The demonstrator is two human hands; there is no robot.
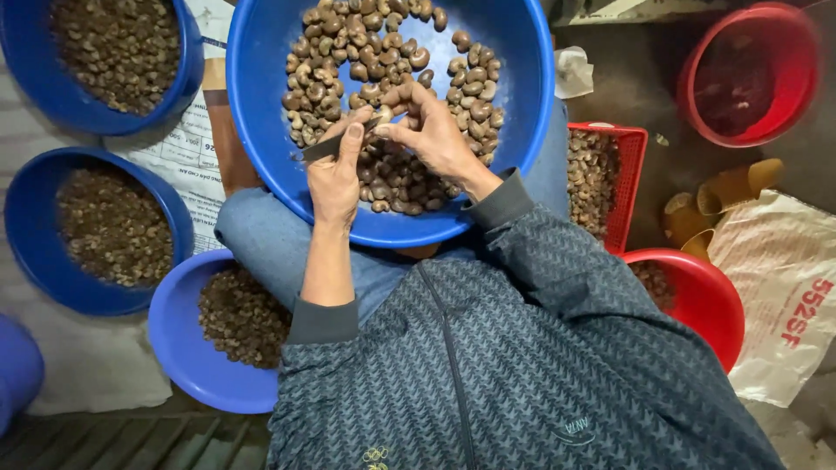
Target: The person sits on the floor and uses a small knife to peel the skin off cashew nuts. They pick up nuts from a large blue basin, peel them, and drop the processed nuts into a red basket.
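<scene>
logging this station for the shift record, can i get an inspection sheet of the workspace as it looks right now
surface: large round blue plastic basin resting on the person's lap, over blue trousers
job's things: brown curved nuts heaped in the basin; one pale nut at the fingertips; small dark-bladed knife
clutter: crumpled white scrap; tan curved pieces; white printed plastic sack
grippers: left hand holds the knife; right hand pinches the pale nut
cables: nothing seen
surroundings: three more blue bowls of brown bits on the left; red slotted crate of nuts, two red round tubs on the right; printed paper sheet on the floor
</scene>
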